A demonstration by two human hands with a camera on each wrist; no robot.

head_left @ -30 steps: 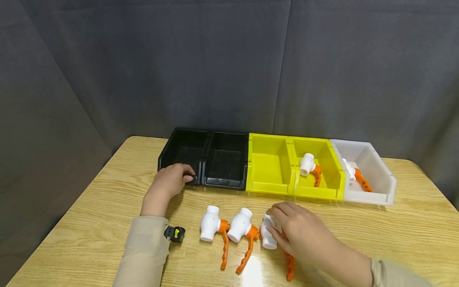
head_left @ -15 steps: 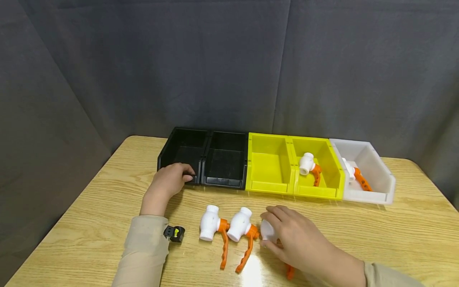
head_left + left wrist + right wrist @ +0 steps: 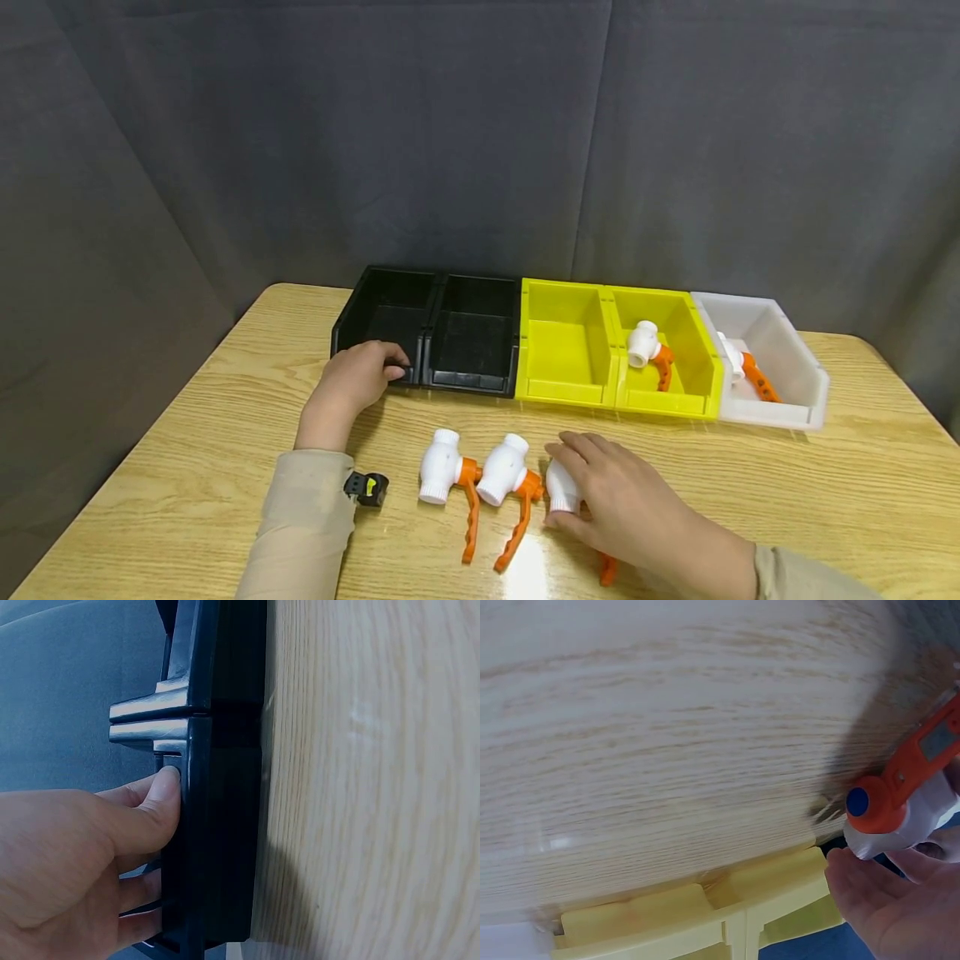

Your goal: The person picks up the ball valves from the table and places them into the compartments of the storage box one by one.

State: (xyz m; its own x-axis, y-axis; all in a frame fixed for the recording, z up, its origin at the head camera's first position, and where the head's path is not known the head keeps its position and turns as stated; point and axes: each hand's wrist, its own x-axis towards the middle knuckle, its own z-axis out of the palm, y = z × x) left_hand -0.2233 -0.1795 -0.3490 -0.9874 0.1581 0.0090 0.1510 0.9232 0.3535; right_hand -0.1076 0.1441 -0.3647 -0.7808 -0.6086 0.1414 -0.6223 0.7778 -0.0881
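White ball valves with orange lever handles lie in a row on the table: a left valve (image 3: 440,468), a middle valve (image 3: 502,471) and a right valve (image 3: 562,487). My right hand (image 3: 626,500) grips the right valve's white body, covering much of it; its orange handle (image 3: 922,757) shows in the right wrist view. My left hand (image 3: 356,379) holds the front lip of the leftmost black bin (image 3: 375,321). In the left wrist view, the thumb (image 3: 163,787) lies at the lip and the other fingers are partly hidden behind it.
Beside the leftmost bin stand another black bin (image 3: 472,382), a left yellow bin (image 3: 562,390), a right yellow bin (image 3: 667,402) and a whitish bin (image 3: 772,412). A ball valve (image 3: 643,344) lies in the right yellow bin, another valve (image 3: 757,379) in the whitish one. A grey curtain (image 3: 480,142) hangs behind.
My right hand has shifted a little left over the right valve, covering more of its body and handle. The left hand keeps its place at the black bin.
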